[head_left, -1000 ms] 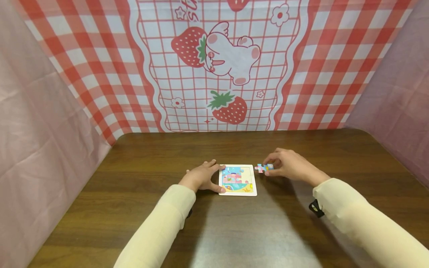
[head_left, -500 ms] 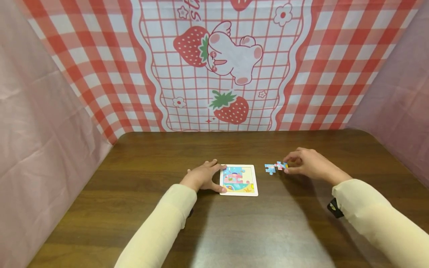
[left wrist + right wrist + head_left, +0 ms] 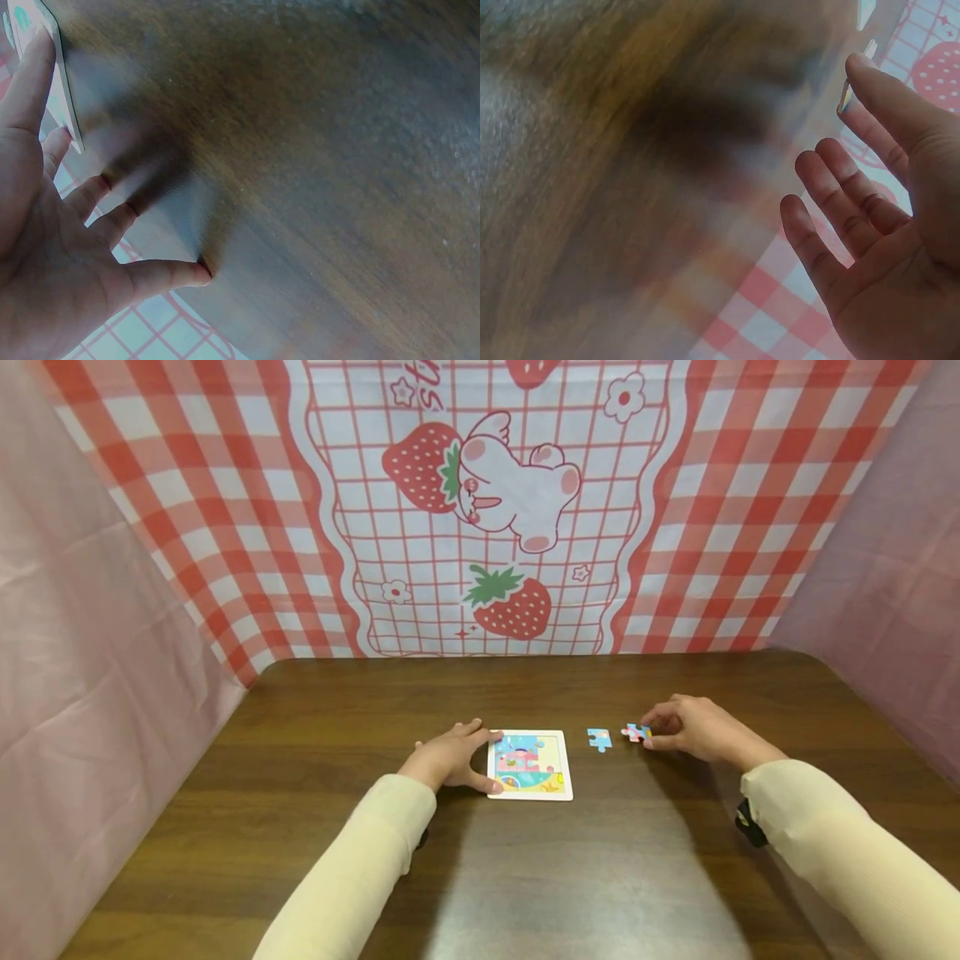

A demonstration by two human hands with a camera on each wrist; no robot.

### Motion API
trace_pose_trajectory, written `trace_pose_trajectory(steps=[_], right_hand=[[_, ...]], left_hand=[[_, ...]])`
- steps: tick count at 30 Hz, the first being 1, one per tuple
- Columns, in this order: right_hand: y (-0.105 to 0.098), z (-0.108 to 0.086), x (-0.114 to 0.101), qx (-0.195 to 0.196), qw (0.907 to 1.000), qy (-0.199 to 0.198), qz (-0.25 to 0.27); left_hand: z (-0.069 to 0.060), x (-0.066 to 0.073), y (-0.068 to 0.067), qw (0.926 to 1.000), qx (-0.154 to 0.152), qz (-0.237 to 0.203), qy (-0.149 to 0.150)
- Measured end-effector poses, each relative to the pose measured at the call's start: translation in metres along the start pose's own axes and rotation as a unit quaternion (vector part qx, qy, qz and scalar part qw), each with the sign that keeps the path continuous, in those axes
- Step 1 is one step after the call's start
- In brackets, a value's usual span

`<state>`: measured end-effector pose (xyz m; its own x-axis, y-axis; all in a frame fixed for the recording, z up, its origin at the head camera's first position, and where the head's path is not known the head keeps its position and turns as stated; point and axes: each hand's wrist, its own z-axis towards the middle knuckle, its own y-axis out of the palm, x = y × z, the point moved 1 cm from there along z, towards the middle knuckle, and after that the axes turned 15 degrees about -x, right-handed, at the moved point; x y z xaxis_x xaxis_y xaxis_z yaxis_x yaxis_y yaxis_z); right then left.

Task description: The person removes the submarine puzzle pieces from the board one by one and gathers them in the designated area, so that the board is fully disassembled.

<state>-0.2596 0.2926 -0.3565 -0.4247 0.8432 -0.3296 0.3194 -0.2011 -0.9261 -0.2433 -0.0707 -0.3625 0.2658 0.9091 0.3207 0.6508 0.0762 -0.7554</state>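
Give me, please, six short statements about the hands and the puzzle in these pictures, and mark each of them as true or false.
1. The left hand touches the puzzle frame. True.
2. Puzzle pieces fill the whole frame. False: a bare area shows at its upper right.
3. The right hand pinches a pink and blue piece. True.
4. A loose blue piece lies on the wooden table, between the frame and the pinched piece. True.
5. The loose blue piece touches the frame. False: a strip of table shows between them.
6. Both sleeves are red. False: the sleeves are pale cream.
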Motion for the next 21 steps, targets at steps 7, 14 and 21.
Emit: trace_pose_trajectory(steps=[7,14,21], right_hand=[[0.0035,0.0049,0.0038,-0.006,1.0,-0.005,-0.005],[0.0051,0.0069,0.005,-0.015,0.9996,-0.012,-0.022],[0.0053,0.0072,0.0052,-0.019,0.9996,-0.007,-0.021]], left_hand=[[0.0004,-0.0009,0.0005,1.0,-0.001,0.0,0.0],[0.0006,-0.0011,0.0004,1.0,0.001,-0.002,0.005],[0.0009,-0.0009,0.0002,1.0,0.003,0.0,0.003]])
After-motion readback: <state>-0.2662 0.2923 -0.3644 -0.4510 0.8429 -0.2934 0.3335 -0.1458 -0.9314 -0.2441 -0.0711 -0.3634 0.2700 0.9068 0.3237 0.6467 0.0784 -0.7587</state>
